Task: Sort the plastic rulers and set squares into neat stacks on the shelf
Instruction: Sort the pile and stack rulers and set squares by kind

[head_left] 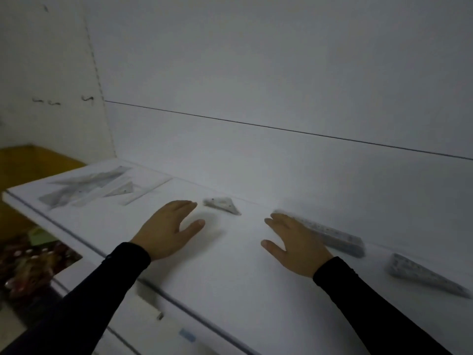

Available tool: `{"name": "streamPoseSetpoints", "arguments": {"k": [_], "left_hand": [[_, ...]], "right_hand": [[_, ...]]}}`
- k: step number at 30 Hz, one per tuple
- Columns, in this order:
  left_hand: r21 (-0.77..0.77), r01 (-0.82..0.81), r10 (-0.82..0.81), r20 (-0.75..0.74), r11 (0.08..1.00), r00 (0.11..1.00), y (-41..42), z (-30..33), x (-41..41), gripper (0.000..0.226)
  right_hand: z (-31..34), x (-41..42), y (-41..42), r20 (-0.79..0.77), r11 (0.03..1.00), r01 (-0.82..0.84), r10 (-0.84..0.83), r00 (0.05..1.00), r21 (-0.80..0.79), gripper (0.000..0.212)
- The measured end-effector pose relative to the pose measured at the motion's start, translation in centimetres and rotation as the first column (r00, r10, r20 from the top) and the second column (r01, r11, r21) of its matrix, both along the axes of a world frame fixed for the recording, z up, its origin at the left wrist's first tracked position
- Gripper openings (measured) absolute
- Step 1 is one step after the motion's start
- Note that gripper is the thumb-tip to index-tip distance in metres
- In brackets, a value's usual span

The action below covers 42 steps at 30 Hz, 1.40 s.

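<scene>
Both hands hover over the white shelf (230, 265) with fingers straight and holding nothing. My left hand (169, 229) is just left of a small stack of clear set squares (222, 205), fingertips a little short of it. My right hand (294, 244) lies beside a stack of clear rulers (335, 239), whose near end its fingers partly cover. Another stack of clear plastic pieces (427, 276) lies at the far right. An unsorted scatter of clear rulers and set squares (99, 187) covers the shelf's far left end.
The shelf's white back panel (281, 155) rises right behind the stacks. A lower shelf with a blue price label (187, 335) juts out below the front edge. Coloured goods (33, 262) sit lower left, and a yellow floor (33, 162) shows beyond.
</scene>
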<state>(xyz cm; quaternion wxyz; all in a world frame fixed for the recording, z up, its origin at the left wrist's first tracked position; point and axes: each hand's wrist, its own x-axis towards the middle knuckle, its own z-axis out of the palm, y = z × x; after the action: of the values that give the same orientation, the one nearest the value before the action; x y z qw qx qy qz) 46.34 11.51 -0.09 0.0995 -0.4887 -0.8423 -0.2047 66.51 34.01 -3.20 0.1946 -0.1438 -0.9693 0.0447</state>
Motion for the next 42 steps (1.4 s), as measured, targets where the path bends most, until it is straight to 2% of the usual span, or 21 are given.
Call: {"name": "streamPoseSetpoints", "arguments": {"k": [5,9,12,16,19,21,24,27,30,34,42], "left_hand": [[0.03,-0.113,0.113,-0.009,0.993,0.994,-6.6,0.5,-3.9,0.093],[0.067,-0.136,0.136,0.004,0.989,0.991,-11.1,0.3,-8.2,0.088],[0.068,-0.149,0.146,0.037,0.987,0.989,-14.7,-0.1,-11.8,0.08],[0.042,-0.168,0.166,0.04,0.985,0.985,-19.5,-0.5,-17.2,0.091],[0.033,-0.186,0.184,0.043,0.982,0.982,-22.6,-0.6,-20.4,0.089],[0.019,-0.189,0.188,0.033,0.982,0.982,-24.3,-0.6,-22.0,0.092],[0.002,-0.195,0.195,0.019,0.981,0.981,-26.2,-0.5,-25.0,0.082],[-0.009,-0.202,0.202,0.005,0.979,0.979,-27.4,-1.2,-28.0,0.083],[-0.03,-0.209,0.209,0.007,0.978,0.978,-27.8,-1.7,-30.9,0.087],[-0.074,-0.214,0.214,-0.007,0.974,0.977,-27.0,-1.6,-35.3,0.089],[-0.198,-0.155,0.151,-0.038,0.968,0.988,-22.1,-1.9,-45.0,0.087]], "right_hand": [[0.0,-4.5,-4.3,0.04,0.998,-0.058,0.058,0.998,0.007,0.081],[0.7,-8.8,-8.1,-0.004,0.996,-0.076,0.077,0.997,0.041,0.075],[1.1,-12.9,-11.3,-0.021,0.996,-0.08,0.08,0.997,0.031,0.083],[1.0,-18.8,-15.8,-0.026,0.997,-0.072,0.072,0.997,0.001,0.091],[1.2,-22.8,-19.0,-0.002,0.995,-0.094,0.094,0.996,-0.031,0.099],[1.4,-25.6,-20.7,0.014,0.994,-0.107,0.107,0.994,-0.026,0.1],[1.8,-29.9,-22.6,-0.002,0.992,-0.12,0.12,0.993,-0.026,0.091],[1.9,-34.0,-23.6,0.024,0.989,-0.139,0.14,0.99,-0.047,0.082],[1.7,-38.4,-23.8,0.03,0.983,-0.165,0.168,0.985,-0.078,0.09],[1.3,-44.6,-22.8,0.017,0.982,-0.165,0.167,0.986,-0.091,0.064],[0.6,-54.2,-19.9,0.102,0.98,-0.131,0.147,0.984,-0.152,0.073]]}}
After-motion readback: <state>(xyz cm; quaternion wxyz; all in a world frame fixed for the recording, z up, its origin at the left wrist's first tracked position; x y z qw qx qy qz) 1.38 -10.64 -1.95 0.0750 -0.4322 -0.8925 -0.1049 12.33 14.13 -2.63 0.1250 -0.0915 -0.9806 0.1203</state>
